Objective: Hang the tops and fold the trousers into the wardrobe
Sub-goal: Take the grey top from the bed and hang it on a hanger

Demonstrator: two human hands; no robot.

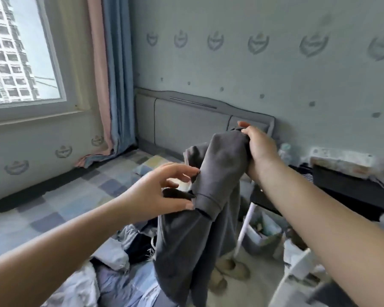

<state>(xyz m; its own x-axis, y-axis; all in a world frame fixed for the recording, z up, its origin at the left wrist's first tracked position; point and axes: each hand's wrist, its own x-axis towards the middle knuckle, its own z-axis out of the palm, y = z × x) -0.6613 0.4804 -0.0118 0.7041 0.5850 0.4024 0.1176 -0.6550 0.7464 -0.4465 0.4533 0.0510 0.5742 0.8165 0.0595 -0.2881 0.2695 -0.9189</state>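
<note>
Head view: grey garment held up over the bed

Head camera looks across a bedroom. At far left is a window [20, 52], then pink and blue curtains [111, 74]. Below lies a bed [60, 202] with a checked cover and a heap of clothes [120, 258]. The left hand [162, 191] reaches in, its fingers spread and lightly bent, fingertips touching the hem edge of a grey garment [200, 218]; whether they pinch it I cannot tell. That garment hangs in the air above the clothes heap. At its top, the right hand [259, 147] grips the bunched cloth. Behind stands a grey headboard [186, 120]; at right, a dark desk [353, 187].
</note>
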